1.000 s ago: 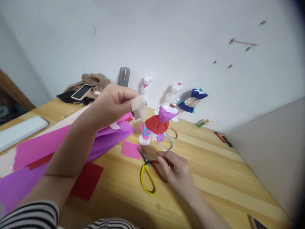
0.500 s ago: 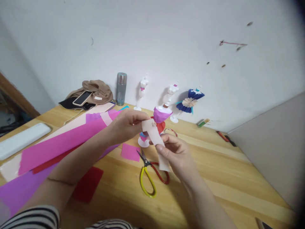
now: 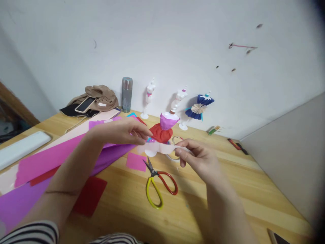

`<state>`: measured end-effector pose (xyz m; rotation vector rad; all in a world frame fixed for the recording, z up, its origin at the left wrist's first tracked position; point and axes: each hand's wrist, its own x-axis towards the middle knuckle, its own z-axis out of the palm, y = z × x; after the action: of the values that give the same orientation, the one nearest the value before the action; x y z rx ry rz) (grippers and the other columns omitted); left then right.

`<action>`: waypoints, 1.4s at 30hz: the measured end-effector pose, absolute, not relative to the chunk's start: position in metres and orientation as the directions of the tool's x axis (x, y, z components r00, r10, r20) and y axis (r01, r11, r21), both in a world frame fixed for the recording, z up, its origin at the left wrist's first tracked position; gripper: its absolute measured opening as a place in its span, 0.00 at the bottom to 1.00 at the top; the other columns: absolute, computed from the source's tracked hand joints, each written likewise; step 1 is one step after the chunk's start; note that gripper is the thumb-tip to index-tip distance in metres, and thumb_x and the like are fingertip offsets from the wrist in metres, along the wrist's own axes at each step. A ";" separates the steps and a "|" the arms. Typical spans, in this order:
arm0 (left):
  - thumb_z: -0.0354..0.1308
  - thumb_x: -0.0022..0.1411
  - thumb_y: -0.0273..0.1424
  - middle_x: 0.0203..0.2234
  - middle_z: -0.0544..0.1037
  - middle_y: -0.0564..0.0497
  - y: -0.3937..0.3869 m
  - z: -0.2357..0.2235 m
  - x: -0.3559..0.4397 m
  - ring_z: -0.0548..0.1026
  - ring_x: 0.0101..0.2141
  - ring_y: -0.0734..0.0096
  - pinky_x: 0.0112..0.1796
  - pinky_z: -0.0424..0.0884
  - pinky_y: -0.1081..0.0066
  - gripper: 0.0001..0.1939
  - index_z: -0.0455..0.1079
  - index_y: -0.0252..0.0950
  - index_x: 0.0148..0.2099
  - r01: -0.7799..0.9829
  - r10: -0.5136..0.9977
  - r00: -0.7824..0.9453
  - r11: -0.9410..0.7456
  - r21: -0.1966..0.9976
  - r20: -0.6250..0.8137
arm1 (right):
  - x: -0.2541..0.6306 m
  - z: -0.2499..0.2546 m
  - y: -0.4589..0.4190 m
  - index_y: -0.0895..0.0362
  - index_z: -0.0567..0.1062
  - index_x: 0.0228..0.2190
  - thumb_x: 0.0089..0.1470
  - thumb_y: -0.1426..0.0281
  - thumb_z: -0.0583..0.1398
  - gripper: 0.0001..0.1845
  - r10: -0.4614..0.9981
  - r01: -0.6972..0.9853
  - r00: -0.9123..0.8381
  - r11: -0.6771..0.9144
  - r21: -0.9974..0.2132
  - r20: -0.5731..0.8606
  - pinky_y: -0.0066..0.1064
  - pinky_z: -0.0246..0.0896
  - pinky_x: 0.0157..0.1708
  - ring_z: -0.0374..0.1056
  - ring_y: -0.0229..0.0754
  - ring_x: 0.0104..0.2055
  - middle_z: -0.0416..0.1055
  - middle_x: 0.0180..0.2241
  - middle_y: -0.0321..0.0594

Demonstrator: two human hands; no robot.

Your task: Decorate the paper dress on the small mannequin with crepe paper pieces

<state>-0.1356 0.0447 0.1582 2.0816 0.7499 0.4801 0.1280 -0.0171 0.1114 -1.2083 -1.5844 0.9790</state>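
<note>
My right hand [image 3: 194, 154] pinches a pale pink paper strip [image 3: 166, 148] between thumb and fingers. The strip stretches out to the left, and its far end is blurred. Just above that end hovers my left hand [image 3: 128, 131], its fingers apart and nothing seen in them. Behind the strip stands a small dress form with a purple paper top [image 3: 169, 121] and a red gathered skirt [image 3: 161, 133]. Scissors [image 3: 153, 173] with one yellow and one red handle lie partly spread below the strip, beside a pink paper square [image 3: 136, 161].
Pink and purple paper sheets [image 3: 50, 156] cover the table's left side, with a dark red piece [image 3: 90, 196] nearer me. Along the wall are a grey flask [image 3: 127, 95], white dress forms [image 3: 150, 91] and a navy paper outfit [image 3: 199, 108]. A white case [image 3: 24, 147] lies far left.
My left hand has come off the strip and moved slightly left, its fingers opening. My right hand has raised the strip from hanging down to nearly level.
</note>
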 end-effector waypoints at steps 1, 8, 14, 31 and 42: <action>0.65 0.57 0.30 0.39 0.84 0.50 0.044 0.156 -0.134 0.80 0.38 0.70 0.38 0.72 0.76 0.12 0.81 0.40 0.44 0.328 0.651 0.757 -0.463 0.824 0.064 | 0.126 0.110 -0.019 0.54 0.76 0.23 0.46 0.56 0.69 0.15 0.973 0.271 -0.150 0.213 -0.939 0.178 0.27 0.58 0.15 0.62 0.34 0.16 0.70 0.20 0.34; 0.69 0.52 0.33 0.38 0.83 0.45 0.032 0.110 -0.084 0.81 0.40 0.65 0.39 0.75 0.71 0.26 0.74 0.34 0.54 0.127 0.648 0.759 -0.242 0.962 0.063 | 0.115 0.106 -0.031 0.55 0.78 0.25 0.54 0.60 0.65 0.13 0.936 0.363 -0.261 0.321 -0.875 0.235 0.26 0.57 0.17 0.61 0.34 0.17 0.70 0.19 0.35; 0.67 0.57 0.33 0.20 0.78 0.52 0.032 0.099 -0.069 0.76 0.23 0.75 0.28 0.72 0.76 0.09 0.74 0.31 0.32 0.065 0.610 0.791 0.008 0.998 -0.056 | 0.122 0.114 -0.030 0.54 0.76 0.25 0.52 0.56 0.67 0.15 0.950 0.337 -0.250 0.265 -0.903 0.185 0.26 0.61 0.16 0.65 0.36 0.17 0.72 0.19 0.36; 0.65 0.55 0.30 0.25 0.80 0.48 0.033 0.115 -0.077 0.76 0.26 0.73 0.29 0.70 0.74 0.07 0.77 0.31 0.36 -0.025 0.765 0.637 -0.106 0.994 0.097 | 0.147 0.110 -0.012 0.55 0.81 0.32 0.49 0.59 0.72 0.13 0.955 -0.003 -0.270 0.128 -0.992 0.124 0.27 0.66 0.18 0.69 0.36 0.17 0.78 0.22 0.37; 0.62 0.57 0.28 0.22 0.75 0.52 0.030 0.118 -0.080 0.68 0.24 0.78 0.25 0.62 0.77 0.04 0.76 0.32 0.31 0.086 0.744 0.572 -0.474 0.876 0.346 | 0.152 0.101 -0.001 0.51 0.85 0.33 0.48 0.65 0.72 0.07 0.924 -0.222 -0.341 0.098 -0.970 0.172 0.25 0.61 0.16 0.66 0.33 0.14 0.79 0.23 0.37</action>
<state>-0.0800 0.0301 0.1178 1.9187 0.6690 0.9370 0.1521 -0.0009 0.1009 -0.7604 -1.3723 1.4495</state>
